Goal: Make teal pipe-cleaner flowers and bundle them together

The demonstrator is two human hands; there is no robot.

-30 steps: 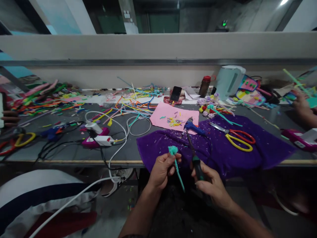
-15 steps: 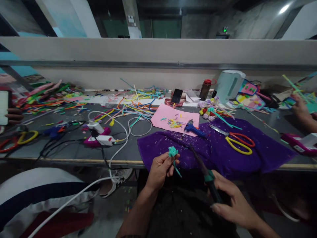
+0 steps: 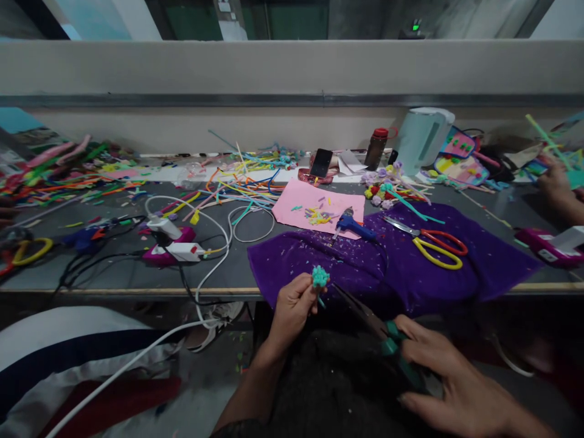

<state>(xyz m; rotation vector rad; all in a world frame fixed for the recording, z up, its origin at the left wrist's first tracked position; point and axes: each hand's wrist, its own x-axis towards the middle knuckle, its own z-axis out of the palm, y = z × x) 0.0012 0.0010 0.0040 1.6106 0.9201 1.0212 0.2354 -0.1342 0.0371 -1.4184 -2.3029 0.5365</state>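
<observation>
Between its pinched fingers, my left hand (image 3: 292, 307) holds a small teal fuzzy flower (image 3: 320, 277), with a short teal stem hanging below. My right hand (image 3: 440, 368) grips dark-green-handled scissors (image 3: 365, 315); their long dark blades point up and left, the tips a little right of the flower and apart from it. Both hands are at the table's front edge, by a purple cloth (image 3: 292, 261). On the cloth lie red-and-yellow-handled scissors (image 3: 438, 246). A blue glue gun (image 3: 356, 226) rests across the pink sheet (image 3: 289, 204) and the cloth.
A purple power strip (image 3: 170, 249) with white cables sits left of the cloth. Coloured pipe cleaners (image 3: 246, 188), a phone (image 3: 321, 163), a bottle (image 3: 376, 149) and a kettle (image 3: 422, 143) stand or lie behind. Another person's hand (image 3: 556, 182) is at the right.
The view has tilted down and shifted slightly right. The scissors in my right hand have turned, their tips nearer the flower, and their handles look more spread. The flower now faces more toward the camera.
</observation>
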